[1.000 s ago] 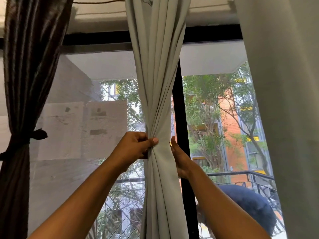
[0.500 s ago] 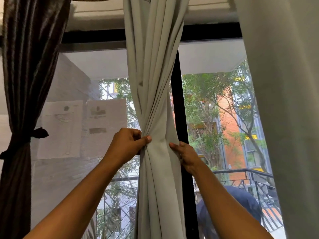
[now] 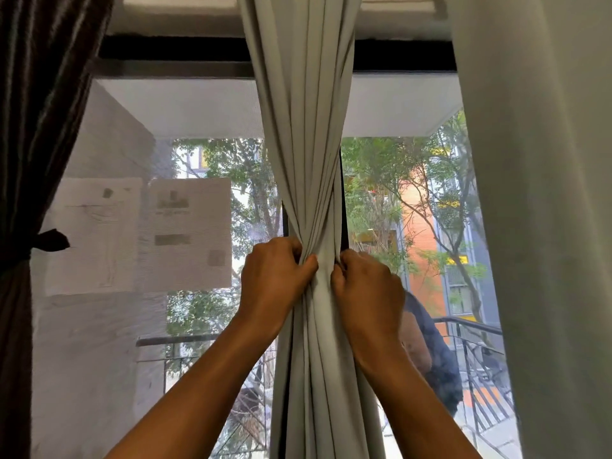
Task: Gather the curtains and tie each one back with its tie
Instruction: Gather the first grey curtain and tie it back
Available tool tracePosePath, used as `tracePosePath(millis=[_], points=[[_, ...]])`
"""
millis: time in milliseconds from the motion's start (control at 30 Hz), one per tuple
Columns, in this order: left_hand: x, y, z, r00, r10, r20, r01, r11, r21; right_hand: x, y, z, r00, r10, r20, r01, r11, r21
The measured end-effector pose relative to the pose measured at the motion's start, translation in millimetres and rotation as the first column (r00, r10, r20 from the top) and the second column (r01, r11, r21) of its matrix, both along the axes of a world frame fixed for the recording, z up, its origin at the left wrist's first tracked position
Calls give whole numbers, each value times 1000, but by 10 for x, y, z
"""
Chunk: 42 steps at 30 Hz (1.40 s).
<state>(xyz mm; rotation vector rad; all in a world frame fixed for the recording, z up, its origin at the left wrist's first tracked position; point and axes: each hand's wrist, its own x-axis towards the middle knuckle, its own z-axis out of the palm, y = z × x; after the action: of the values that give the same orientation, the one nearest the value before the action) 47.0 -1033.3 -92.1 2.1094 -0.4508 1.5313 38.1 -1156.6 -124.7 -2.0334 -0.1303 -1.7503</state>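
Observation:
A pale grey curtain point(image 3: 303, 134) hangs in the middle of the window, bunched into a narrow waist. My left hand point(image 3: 273, 276) grips that waist from the left, fingers curled into the folds. My right hand point(image 3: 366, 286) grips it from the right at the same height, thumbs almost meeting. Whether a tie lies under my fingers is hidden. At the far left a dark brown curtain point(image 3: 36, 111) hangs gathered, with a dark tie point(image 3: 49, 240) knotted round it. Another pale curtain point(image 3: 543, 210) hangs loose at the right.
The black window frame point(image 3: 172, 48) runs across the top, a vertical bar behind the middle curtain. Two paper sheets point(image 3: 188, 233) are stuck on the left pane. Outside are a balcony railing point(image 3: 477, 329), trees and an orange building.
My right hand has closed onto the curtain from the right. Both hands have squeezed the folds into a tighter waist, and the view has shifted slightly.

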Motion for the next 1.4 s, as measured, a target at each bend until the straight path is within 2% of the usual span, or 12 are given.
tracePosePath(millis=[133,267,367,567,633,700,767,867,1000,1100,1233,1400], points=[[-54,22,13,993,-116,1,116,993,-33,-47,212,9,984,-160,80,170,975,-146],[-9,137,-27,976,-214,-35,208,970,-124,38,283,-17,990,-56,130,79,981,-176],[36,110,-60,991,-131,-32,128,989,-80,74,259,-117,991,-33,130,54,984,-168],[104,14,35,998,0,-61,3,999,41,-35,147,-78,979,-39,199,16,993,119],[121,-18,50,997,42,-68,-36,995,93,-15,248,-68,988,-36,153,23,996,89],[142,15,78,992,53,-113,-42,995,92,32,316,-40,1000,7,19,-7,1000,9],[201,109,116,970,-101,-223,97,995,-27,100,334,14,996,-8,-89,0,996,-92],[193,219,79,840,-449,-306,360,882,-304,82,378,75,996,-78,-46,69,981,-183],[154,242,-4,774,-574,-268,431,787,-441,126,389,20,996,-57,69,68,981,-180],[102,213,-8,730,-626,-272,458,745,-485,172,345,-132,998,-10,56,19,987,-162],[54,164,-13,777,-568,-272,445,801,-400,149,370,-250,999,-19,40,24,989,-143],[55,166,63,928,-286,-238,249,953,-173,72,396,-319,997,36,62,-20,972,-232]])
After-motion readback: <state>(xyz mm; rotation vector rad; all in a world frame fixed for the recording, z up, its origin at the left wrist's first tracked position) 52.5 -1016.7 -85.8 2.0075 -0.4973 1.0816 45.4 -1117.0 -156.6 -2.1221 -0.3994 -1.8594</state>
